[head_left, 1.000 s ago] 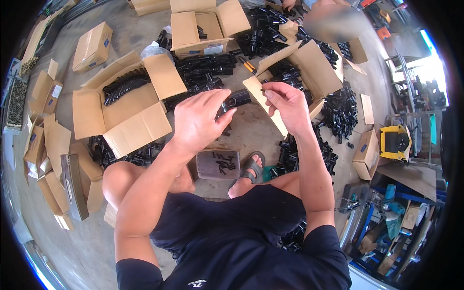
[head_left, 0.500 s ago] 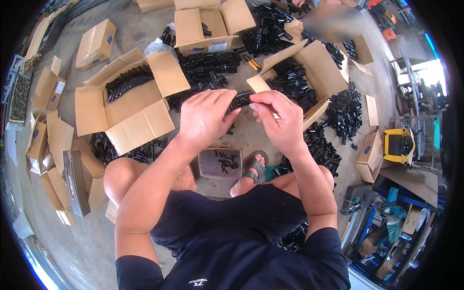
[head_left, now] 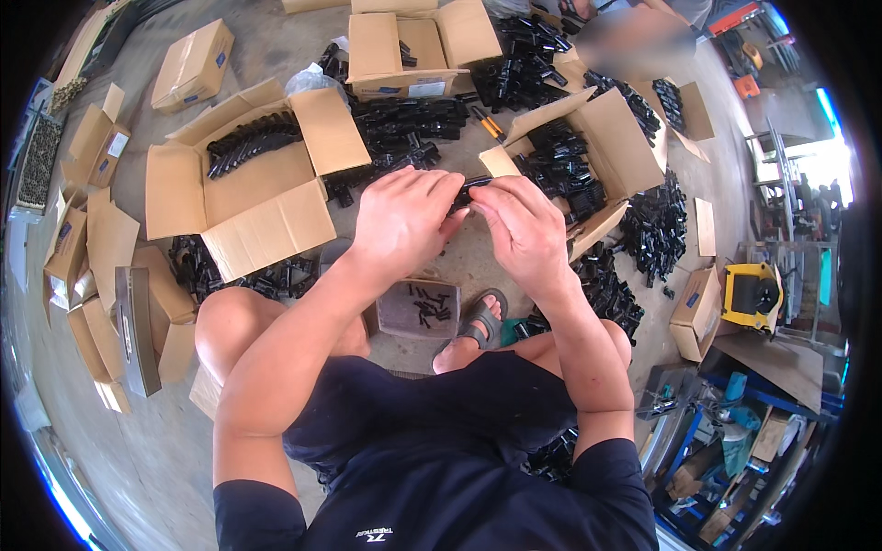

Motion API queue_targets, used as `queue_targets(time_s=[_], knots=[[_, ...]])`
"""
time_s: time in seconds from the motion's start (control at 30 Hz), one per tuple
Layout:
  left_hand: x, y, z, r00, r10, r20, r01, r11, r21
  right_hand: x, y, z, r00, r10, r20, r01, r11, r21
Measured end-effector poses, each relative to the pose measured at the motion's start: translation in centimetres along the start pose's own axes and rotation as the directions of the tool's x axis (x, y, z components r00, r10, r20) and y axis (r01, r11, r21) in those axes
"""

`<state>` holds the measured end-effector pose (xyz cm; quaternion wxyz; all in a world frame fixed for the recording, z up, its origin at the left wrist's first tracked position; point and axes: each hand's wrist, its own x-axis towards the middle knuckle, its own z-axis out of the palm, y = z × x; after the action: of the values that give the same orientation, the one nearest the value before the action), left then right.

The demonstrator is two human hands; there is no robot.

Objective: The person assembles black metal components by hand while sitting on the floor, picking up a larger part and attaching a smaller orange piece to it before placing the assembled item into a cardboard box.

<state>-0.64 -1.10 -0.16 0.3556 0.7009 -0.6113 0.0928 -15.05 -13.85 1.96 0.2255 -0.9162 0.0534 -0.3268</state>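
Observation:
My left hand and my right hand meet in front of me, both gripping one small black plastic part between their fingertips. Most of the part is hidden by my fingers. Below my hands a small grey tray with several short black screws sits on the floor between my knees. An open cardboard box with black parts lies to the left, and another open box full of black parts is to the right.
Piles of black plastic parts cover the concrete floor ahead. Flat and folded cartons stack at the left. A third open box stands farther off. A yellow tool and blue shelving are at the right. Another person sits at the top.
One second ago my right hand held a cardboard flap apart from my left. Both hands have since come together on the black part and lowered slightly.

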Motion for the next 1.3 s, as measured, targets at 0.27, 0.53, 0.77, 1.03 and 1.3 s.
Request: queue_targets(time_s=[0.27, 0.53, 0.77, 1.03, 1.3], knots=[[0.2, 0.3, -0.1, 1.0, -0.017, 0.01, 0.017, 1.0, 0.004, -0.1, 0.3, 0.4, 0.999, -0.045, 0.002, 0.045, 0.997, -0.058], [0.2, 0.6, -0.2, 0.999, -0.037, -0.018, 0.037, 0.999, -0.012, 0.0, 0.3, 0.1, 1.0, 0.009, 0.025, -0.008, 0.999, -0.05], [1.0, 1.1, -1.3, 0.87, -0.452, 0.196, 0.49, 0.756, -0.434, 0.1, 2.7, -1.3, 0.875, 0.438, 0.207, -0.474, 0.69, 0.547], [1.4, 1.1, -2.5, 0.725, -0.443, 0.528, 0.654, 0.202, -0.729, -0.1, 2.0, 0.0, 0.797, 0.449, 0.404, -0.504, 0.126, 0.855], [1.3, 1.6, -1.9, 0.819, -0.481, 0.311, 0.435, 0.168, -0.885, 0.2, 1.6, 0.3, 0.808, 0.473, 0.351, -0.468, 0.154, 0.87]])
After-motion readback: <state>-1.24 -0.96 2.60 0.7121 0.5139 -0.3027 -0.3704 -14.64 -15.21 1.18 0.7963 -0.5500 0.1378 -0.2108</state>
